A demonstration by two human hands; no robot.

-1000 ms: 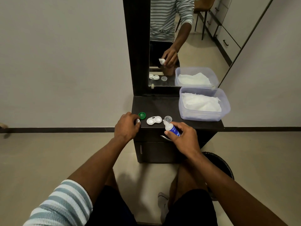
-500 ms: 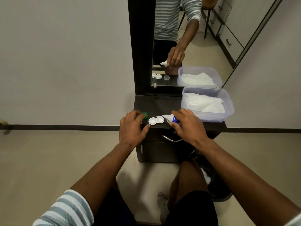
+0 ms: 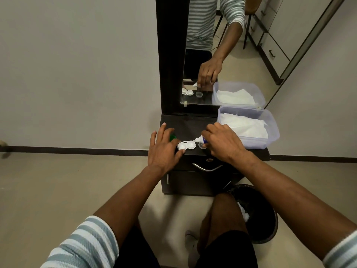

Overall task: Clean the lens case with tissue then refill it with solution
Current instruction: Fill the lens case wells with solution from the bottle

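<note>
Near the middle of the frame, your right hand [image 3: 224, 144] grips the solution bottle [image 3: 201, 140], tip over the white lens case [image 3: 186, 145] on the dark cabinet [image 3: 189, 124]. Your left hand [image 3: 164, 149] lies open, thumb touching the case. Tissues [image 3: 245, 126] fill the tub [image 3: 270, 140] at right.

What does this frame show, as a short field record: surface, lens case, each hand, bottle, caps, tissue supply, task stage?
surface: dark cabinet top below a mirror
lens case: white lens case, both wells uncapped
left hand: left hand steadying the case's left end, fingers spread
right hand: right hand gripping the solution bottle
bottle: tipped, nozzle at the case's right well
caps: green cap partly under left hand; clear cap right of case
tissue supply: plastic tub of tissues, right
task stage: refill under way; no liquid visible
</note>
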